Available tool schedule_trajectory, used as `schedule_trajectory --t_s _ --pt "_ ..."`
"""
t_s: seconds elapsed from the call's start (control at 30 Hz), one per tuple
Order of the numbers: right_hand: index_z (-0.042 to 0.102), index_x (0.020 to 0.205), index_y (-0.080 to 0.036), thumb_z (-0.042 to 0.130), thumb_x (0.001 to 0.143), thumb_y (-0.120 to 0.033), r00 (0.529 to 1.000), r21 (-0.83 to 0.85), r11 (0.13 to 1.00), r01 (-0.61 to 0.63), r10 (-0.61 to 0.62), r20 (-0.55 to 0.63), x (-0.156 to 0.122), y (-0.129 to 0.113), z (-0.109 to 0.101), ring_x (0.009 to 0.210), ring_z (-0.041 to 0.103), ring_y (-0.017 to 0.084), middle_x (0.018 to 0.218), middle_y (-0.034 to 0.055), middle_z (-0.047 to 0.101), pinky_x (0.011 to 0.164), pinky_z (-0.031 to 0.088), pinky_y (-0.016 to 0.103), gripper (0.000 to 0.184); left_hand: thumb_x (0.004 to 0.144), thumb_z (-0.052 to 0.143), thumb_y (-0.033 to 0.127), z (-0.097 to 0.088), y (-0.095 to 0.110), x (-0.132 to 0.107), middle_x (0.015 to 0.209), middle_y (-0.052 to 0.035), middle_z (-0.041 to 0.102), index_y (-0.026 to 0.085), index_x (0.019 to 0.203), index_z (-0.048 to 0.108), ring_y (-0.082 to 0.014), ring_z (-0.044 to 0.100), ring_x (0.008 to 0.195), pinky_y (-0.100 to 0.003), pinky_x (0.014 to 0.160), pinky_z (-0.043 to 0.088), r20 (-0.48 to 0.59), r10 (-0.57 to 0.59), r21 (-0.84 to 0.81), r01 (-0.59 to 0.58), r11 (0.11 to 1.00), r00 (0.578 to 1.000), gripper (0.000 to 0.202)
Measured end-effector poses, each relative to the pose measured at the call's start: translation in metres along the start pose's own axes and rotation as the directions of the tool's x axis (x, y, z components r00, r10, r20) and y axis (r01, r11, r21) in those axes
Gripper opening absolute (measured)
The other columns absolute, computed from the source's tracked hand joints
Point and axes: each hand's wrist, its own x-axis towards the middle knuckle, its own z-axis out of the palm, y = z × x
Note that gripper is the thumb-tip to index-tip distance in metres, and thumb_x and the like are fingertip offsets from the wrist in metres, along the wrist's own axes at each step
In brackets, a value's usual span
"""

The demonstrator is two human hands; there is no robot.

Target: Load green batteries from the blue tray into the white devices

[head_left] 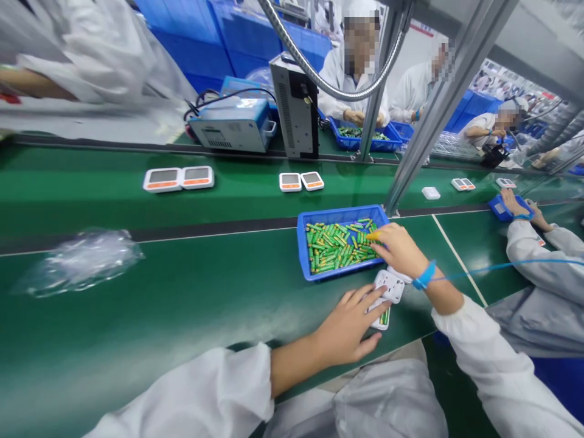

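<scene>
Head view: one blue tray (302, 250) holds green batteries (335, 246), too many to count; the right hand (404, 248) has its fingers in it, grasp impossible to tell. Left hand (344, 328) fingers lie spread, unclenched, over at least two white devices (391, 287) beside the tray on the desk (219, 304).

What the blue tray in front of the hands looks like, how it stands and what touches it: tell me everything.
The blue tray is a shallow, open rectangular box, plastic by its look, with raised walls. It sits upright on the green worktop, its long sides running roughly left to right. Jumbled green batteries cover much of its floor, with some blue showing among them. The right hand is over its right end; whether it touches the rim is unclear.
</scene>
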Motion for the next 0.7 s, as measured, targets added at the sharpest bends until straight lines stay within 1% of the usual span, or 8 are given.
schedule_trajectory --t_s 0.03,0.1,0.2,0.27,0.37,0.57,0.63,0.7 --pt "0.082 0.124 -0.022 0.071 0.105 -0.02 0.996 -0.054 0.997 0.051 -0.047 0.073 0.024 0.005 0.001 0.115 0.067 0.029 0.116 0.0117 0.08 0.11 0.053 0.052 0.022 0.095 0.072 0.029 0.001 -0.001 0.0 0.173 -0.0165 0.045 0.021 0.16 0.053 -0.0437 0.043 0.155 -0.062 0.119 0.046 0.003 0.003 0.002 -0.003 1.0 1.0 0.068" --pt "0.083 0.119 -0.02 0.07 0.102 -0.01 0.963 -0.128 0.976 0.179 -0.147 0.227 0.062 0.009 0.006 0.114 0.066 0.027 0.115 0.0119 0.08 0.11 0.05 0.048 0.023 0.095 0.073 0.029 0.002 -0.003 0.0 0.174 -0.016 0.045 0.021 0.16 0.054 -0.0435 0.044 0.155 -0.061 0.119 0.047 0.004 0.003 0.01 -0.003 1.0 1.0 0.068" --pt "0.085 0.112 -0.018 0.067 0.1 -0.004 0.883 -0.17 0.928 0.331 -0.241 0.402 0.092 0.008 0.013 0.107 0.065 0.026 0.11 0.0127 0.079 0.103 0.051 0.042 0.025 0.095 0.073 0.027 0.003 -0.004 0.0 0.173 -0.0142 0.047 0.022 0.158 0.055 -0.0424 0.045 0.154 -0.06 0.117 0.049 0.002 -0.003 0.02 0.003 1.0 1.0 0.065" --pt "0.084 0.112 -0.018 0.069 0.1 -0.005 0.849 -0.186 0.902 0.389 -0.273 0.452 0.098 0.008 0.015 0.105 0.064 0.026 0.11 0.0125 0.078 0.099 0.051 0.04 0.024 0.096 0.073 0.027 0.005 -0.003 0.0 0.172 -0.0125 0.048 0.024 0.159 0.054 -0.0422 0.045 0.154 -0.06 0.118 0.049 0.003 -0.012 0.018 0.012 1.0 1.0 0.066" --pt "0.082 0.111 -0.017 0.072 0.099 -0.008 0.821 -0.208 0.87 0.446 -0.306 0.482 0.102 0.012 0.016 0.104 0.064 0.026 0.112 0.0125 0.077 0.096 0.051 0.038 0.018 0.096 0.075 0.03 0.008 -0.003 -0.001 0.174 -0.0104 0.047 0.025 0.16 0.052 -0.0422 0.043 0.154 -0.06 0.12 0.047 -0.003 -0.027 0.003 0.027 1.0 1.0 0.068" --pt "0.077 0.095 -0.019 0.069 0.098 -0.004 0.721 -0.14 0.81 0.57 -0.41 0.559 0.109 0.017 0.009 0.098 0.064 0.024 0.099 0.0085 0.077 0.093 0.05 0.036 0.017 0.097 0.075 0.031 0.014 -0.006 -0.001 0.176 -0.0101 0.043 0.025 0.161 0.052 -0.0419 0.041 0.157 -0.061 0.124 0.044 -0.006 -0.025 -0.037 0.025 0.999 1.0 0.068" --pt "0.077 0.099 -0.02 0.07 0.1 -0.006 0.712 -0.111 0.812 0.572 -0.426 0.558 0.107 0.02 0.005 0.099 0.064 0.024 0.1 0.0079 0.078 0.092 0.05 0.036 0.015 0.097 0.074 0.03 0.014 -0.006 -0.001 0.177 -0.0105 0.042 0.025 0.161 0.051 -0.0424 0.04 0.158 -0.062 0.125 0.043 0.005 -0.026 -0.048 0.026 0.999 1.0 0.068" --pt "0.078 0.11 -0.019 0.07 0.101 -0.009 0.736 -0.1 0.826 0.554 -0.43 0.523 0.102 0.023 0.002 0.102 0.064 0.025 0.105 0.0087 0.079 0.093 0.05 0.036 0.015 0.096 0.074 0.028 0.014 -0.006 -0.001 0.178 -0.0102 0.04 0.025 0.161 0.05 -0.043 0.039 0.159 -0.063 0.125 0.043 0.016 -0.03 -0.054 0.031 0.998 0.999 0.069"
